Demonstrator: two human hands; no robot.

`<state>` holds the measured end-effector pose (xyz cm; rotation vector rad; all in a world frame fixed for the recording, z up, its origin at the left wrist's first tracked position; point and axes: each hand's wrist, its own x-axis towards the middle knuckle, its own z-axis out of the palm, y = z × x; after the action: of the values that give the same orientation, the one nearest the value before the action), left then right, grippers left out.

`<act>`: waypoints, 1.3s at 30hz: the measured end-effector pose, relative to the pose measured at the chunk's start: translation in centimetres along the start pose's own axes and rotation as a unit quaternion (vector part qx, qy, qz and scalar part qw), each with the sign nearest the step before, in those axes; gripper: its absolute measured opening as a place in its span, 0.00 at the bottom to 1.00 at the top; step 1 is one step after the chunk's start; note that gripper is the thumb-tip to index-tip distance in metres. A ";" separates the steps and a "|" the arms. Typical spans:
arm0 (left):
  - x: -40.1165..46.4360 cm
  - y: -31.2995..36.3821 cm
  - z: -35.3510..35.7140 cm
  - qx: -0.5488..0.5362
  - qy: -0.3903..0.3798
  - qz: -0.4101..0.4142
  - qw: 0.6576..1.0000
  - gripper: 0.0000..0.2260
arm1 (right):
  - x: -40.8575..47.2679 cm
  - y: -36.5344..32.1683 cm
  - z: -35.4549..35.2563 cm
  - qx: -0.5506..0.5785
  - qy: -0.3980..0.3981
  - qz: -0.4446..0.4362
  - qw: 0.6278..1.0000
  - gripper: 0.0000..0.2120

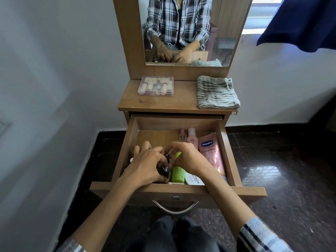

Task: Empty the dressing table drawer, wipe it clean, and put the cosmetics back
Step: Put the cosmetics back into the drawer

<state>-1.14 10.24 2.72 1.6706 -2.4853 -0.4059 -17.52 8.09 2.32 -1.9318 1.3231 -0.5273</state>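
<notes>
The drawer (pixel 231 151) stands pulled fully out from the dressing table (pixel 156 104), and most of the cosmetics lie in its near and right portions. Both hands work close together at the near centre. The left hand (pixel 145 168) curls around a bundle of small dark tubes (pixel 165 170), capped ends showing. The right hand (pixel 187 159) pinches at the same cluster from the right side, just above a green bottle (pixel 177 172).

Handling: the small tubes are judged light, rigid and smooth, so they are likely to slip from a loose bundle; grip them across their bodies, not by the caps. The pink lotion tube (pixel 211 153) along the right wall is soft-bodied and should be taken at mid-length. A small glass bottle (pixel 182 137) and a pink bottle (pixel 192 138) stand at the far right; the glass one appears fragile. A white jar (pixel 194 180) lies against the near wall.

Clearance: the drawer walls rise on all sides, so items must lift upward before moving away. The far left of the drawer floor is bare. On the tabletop, a clear case (pixel 156 85) sits far left and a folded striped cloth (pixel 217 94) right, with open surface between them for setting items down. The tabletop overhangs the drawer's far edge.
</notes>
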 end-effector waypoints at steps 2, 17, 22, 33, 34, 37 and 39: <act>-0.1 0.3 -0.3 -0.007 0.001 -0.002 1.000 0.12 | 0.0 0.2 0.0 0.008 0.014 0.001 1.000 0.15; 4.4 -3.4 -10.5 -0.366 0.239 -0.106 0.893 0.13 | 5.4 -3.7 -8.9 0.210 0.241 0.051 0.946 0.12; 11.1 -5.7 -10.8 -0.422 0.263 -0.188 0.847 0.19 | 11.5 -5.1 -10.3 0.219 0.237 0.104 0.941 0.15; 17.7 -8.4 -10.5 -0.413 0.254 -0.259 0.835 0.08 | 19.4 -2.5 -9.9 0.182 0.215 0.184 0.942 0.12; 17.8 -8.4 -10.5 -0.417 0.249 -0.261 0.834 0.06 | 19.7 -2.5 -9.8 0.166 0.213 0.188 0.944 0.16; 17.7 -8.0 -10.7 -0.413 0.242 -0.269 0.836 0.07 | 19.6 -2.8 -9.7 0.149 0.202 0.195 0.948 0.20; 17.0 -7.7 -10.6 -0.404 0.242 -0.268 0.841 0.05 | 18.7 -3.0 -9.7 0.137 0.183 0.206 0.951 0.19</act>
<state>1.78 -9.80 9.83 1.7222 -1.1785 -0.8129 -15.02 -11.71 9.72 -1.3192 1.7276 -0.8309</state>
